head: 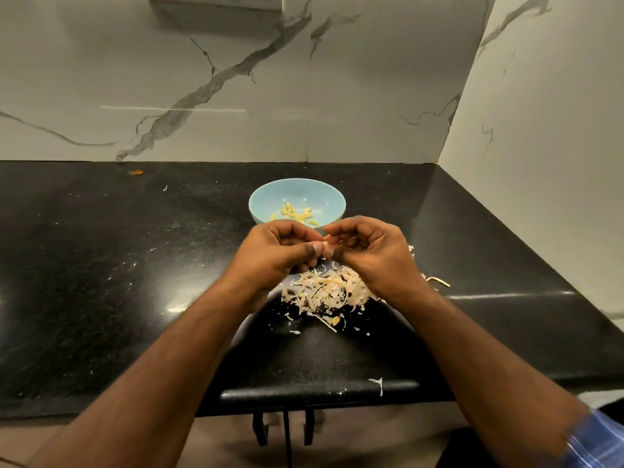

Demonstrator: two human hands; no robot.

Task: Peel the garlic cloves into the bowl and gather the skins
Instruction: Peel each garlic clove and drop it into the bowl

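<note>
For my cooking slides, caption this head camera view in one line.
Both hands, left hand and right hand, pinch a garlic clove above papery skins, before the pale blue bowl.

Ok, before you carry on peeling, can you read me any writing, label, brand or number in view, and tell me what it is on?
None: no readable text anywhere in this view.
The blue bowl is plain, with no mark showing.
The black countertop and marble wall bear only veining and specks.
The fixture at the top edge is cropped, and no label shows on it.
The striped sleeve carries no lettering.
</note>
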